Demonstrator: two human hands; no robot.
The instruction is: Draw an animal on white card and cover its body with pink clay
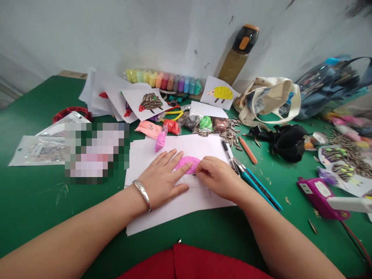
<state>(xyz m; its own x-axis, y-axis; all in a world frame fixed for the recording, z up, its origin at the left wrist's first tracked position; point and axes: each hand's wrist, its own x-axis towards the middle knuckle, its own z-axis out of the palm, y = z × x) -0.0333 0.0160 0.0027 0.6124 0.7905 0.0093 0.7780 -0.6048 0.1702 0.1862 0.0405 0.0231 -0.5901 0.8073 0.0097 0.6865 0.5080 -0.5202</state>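
A flattened oval of pink modelling clay point(188, 164) lies on a stack of white paper point(157, 211), over a pencil drawing with thin lines below it. My left hand point(164, 176), with a silver bangle at the wrist, rests flat on the paper; its fingers are spread and the index finger presses on the clay. At the clay's right edge, my right hand point(219, 176) is closed, thumb and fingertips pinched together on the rim. Just beyond the left fingers is a small bag of pink clay point(161, 139).
Sunflower seeds point(231, 130) and bagged clay point(205, 123) lie behind the paper. To the right are an orange crayon point(248, 150), a blue utility knife point(260, 186) and a purple glue gun point(322, 197). A bottle point(240, 54) leans against the wall; seed-hedgehog pictures point(149, 104) lie at the back.
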